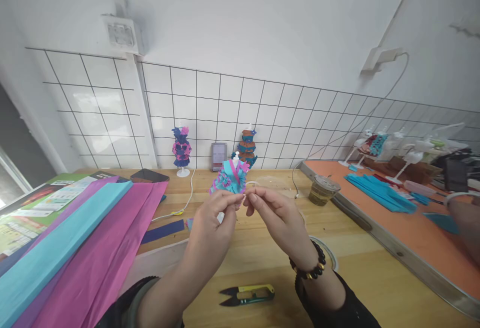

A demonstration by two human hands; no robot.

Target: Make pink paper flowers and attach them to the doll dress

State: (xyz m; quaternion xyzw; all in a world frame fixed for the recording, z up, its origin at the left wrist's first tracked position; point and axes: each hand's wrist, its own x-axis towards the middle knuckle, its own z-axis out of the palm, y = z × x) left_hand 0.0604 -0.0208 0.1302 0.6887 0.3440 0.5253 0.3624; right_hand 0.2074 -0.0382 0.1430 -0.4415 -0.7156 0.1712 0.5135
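Note:
My left hand [213, 225] and my right hand [276, 220] meet at the fingertips above the table, both closed in a pinch. What they pinch is too small to make out. Just behind them stands a small white mannequin in a turquoise and pink crepe paper dress [233, 175], its lower part hidden by my hands. Yellow and green thread snips [249, 295] lie on the table in front of me, below my wrists.
Crepe paper sheets [93, 248] cover the left side. Behind stand a blue and pink dressed mannequin [182, 150], an orange and teal one [246, 145] and a phone [219, 156]. A lidded cup [324, 189] is right, beside an orange table [405, 223] with another person's hand [465, 220].

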